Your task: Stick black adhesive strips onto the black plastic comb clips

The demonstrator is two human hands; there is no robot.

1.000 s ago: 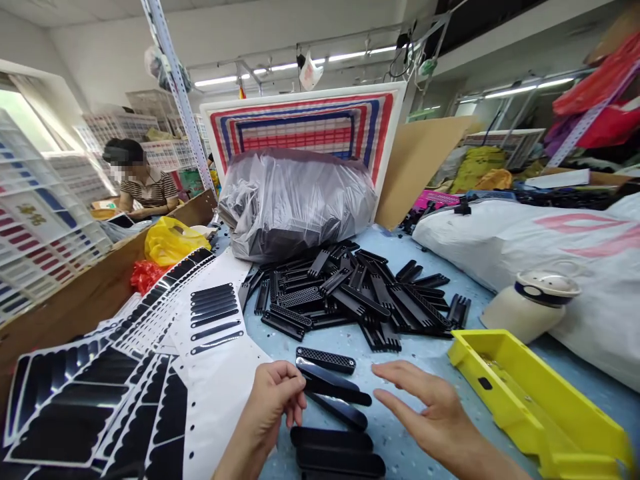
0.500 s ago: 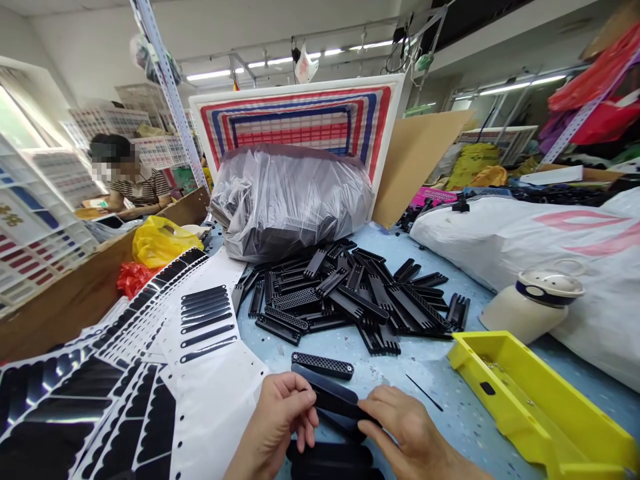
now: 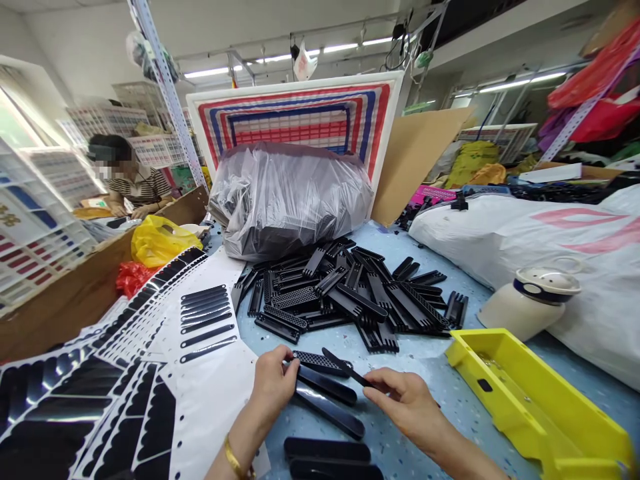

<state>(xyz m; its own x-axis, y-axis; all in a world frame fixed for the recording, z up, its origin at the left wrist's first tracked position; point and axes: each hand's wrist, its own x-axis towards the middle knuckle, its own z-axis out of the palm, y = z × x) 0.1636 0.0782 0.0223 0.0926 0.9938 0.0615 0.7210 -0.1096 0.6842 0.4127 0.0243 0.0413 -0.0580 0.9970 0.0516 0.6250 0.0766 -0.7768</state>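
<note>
My left hand (image 3: 274,377) is closed in a pinch at the left end of a black honeycomb-patterned piece (image 3: 323,362); whether it grips that piece is hidden. My right hand (image 3: 407,395) pinches the near end of a narrow black strip (image 3: 345,366), raised at a slant over the table. Below the patterned piece lie two glossy black strips (image 3: 331,409), side by side. Nearer to me are more dark pieces (image 3: 327,451), set parallel. Beyond my hands spreads a heap of black slotted plastic pieces (image 3: 370,300).
At left lie white sheets (image 3: 213,400) bearing black stickers. A yellow bin (image 3: 545,407) and a cream bottle (image 3: 525,307) stand at right. Behind the heap sits a filled plastic bag (image 3: 295,200) before a striped crate (image 3: 295,100). A person (image 3: 130,177) sits far left.
My hands have moved apart. The left has shifted up to the patterned piece's end; the right now holds a narrow strip alone. Two glossy strips lie uncovered between them.
</note>
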